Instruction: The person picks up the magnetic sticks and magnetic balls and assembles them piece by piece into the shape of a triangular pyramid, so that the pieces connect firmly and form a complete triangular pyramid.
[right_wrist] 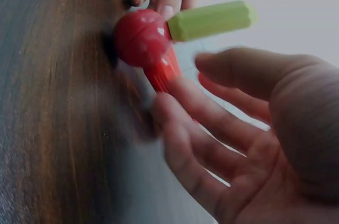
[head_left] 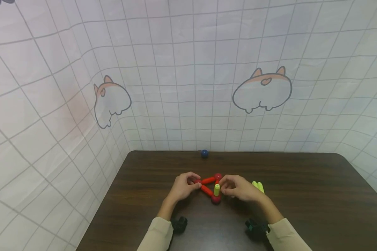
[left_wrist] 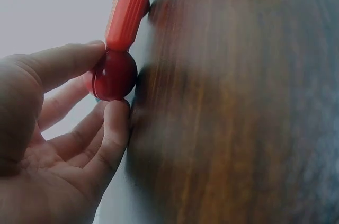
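Dark, streaky wood tops the table under the red triangle of shiny round balls and ridged sticks. From far off, I see the left hand pinching its left ball. Beside its right side, the right hand has thumb and fingers apart, gripping nothing. One green stick stands on its near ball. Joining seems underway; next, I'd want steady holding.

Right fingers blurry, wrist view
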A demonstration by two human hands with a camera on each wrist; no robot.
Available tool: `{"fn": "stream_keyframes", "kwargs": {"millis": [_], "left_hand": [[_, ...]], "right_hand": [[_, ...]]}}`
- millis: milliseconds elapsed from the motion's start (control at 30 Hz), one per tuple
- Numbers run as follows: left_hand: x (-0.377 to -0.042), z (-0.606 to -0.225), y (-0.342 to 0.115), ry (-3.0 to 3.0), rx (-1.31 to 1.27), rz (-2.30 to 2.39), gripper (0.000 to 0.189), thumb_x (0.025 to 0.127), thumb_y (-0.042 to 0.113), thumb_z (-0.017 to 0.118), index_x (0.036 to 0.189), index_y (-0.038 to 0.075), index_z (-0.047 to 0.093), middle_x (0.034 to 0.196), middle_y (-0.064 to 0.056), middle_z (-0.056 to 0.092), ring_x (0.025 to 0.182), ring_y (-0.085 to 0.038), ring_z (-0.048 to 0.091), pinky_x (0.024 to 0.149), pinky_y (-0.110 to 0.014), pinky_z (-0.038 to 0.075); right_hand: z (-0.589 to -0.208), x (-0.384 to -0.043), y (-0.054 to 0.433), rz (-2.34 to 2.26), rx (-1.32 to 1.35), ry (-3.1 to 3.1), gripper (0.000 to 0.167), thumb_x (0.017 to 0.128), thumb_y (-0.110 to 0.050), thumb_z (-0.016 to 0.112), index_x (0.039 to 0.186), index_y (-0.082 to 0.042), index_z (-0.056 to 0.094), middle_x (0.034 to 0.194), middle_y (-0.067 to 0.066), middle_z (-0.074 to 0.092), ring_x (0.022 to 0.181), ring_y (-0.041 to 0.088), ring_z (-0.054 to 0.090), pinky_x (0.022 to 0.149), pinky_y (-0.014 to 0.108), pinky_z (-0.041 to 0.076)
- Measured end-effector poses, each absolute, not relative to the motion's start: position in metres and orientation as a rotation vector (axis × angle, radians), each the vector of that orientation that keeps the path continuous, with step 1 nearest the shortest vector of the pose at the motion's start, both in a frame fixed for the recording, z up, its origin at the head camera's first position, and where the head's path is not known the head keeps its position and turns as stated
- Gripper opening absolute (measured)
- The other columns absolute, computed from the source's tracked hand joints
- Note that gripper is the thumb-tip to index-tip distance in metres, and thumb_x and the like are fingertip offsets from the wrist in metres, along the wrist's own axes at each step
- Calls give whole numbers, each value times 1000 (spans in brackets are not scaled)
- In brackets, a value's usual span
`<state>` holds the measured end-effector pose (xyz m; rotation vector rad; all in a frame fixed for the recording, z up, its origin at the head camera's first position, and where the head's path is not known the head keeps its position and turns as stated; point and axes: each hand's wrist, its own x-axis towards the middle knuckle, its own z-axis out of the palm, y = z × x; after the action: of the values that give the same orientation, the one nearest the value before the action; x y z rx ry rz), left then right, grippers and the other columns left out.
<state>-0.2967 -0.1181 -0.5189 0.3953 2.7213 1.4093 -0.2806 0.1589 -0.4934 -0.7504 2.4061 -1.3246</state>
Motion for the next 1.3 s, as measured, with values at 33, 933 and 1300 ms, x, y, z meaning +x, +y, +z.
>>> {"fn": "stream_keyframes", "kwargs": {"millis": [33,933,1300], "left_hand": [[-297,-519,-118,2722,398,1406,23,89,22,81,110,15,76,98,-3,75,82,-12,64,70,-28,52],[-298,-521,-118,2679,507,1472,24,91,13,77,115,17,74,100,-3,75,77,-12,66,68,-26,53],[-295,-517,-120,2569,654,1404,43,86,3,75,126,18,69,106,-3,71,84,-11,67,71,-27,53]], "right_hand": [[-493,-281,159,-1332,-721,2438,22,97,-12,69,117,-4,64,101,11,69,81,22,65,64,33,56],[-506,-281,157,-1296,-519,2616,26,89,-3,76,112,-11,67,107,13,61,63,15,59,56,30,54],[-504,-281,154,-1386,-345,2635,24,88,-1,74,110,-7,66,97,11,64,62,16,64,57,32,56]]}}
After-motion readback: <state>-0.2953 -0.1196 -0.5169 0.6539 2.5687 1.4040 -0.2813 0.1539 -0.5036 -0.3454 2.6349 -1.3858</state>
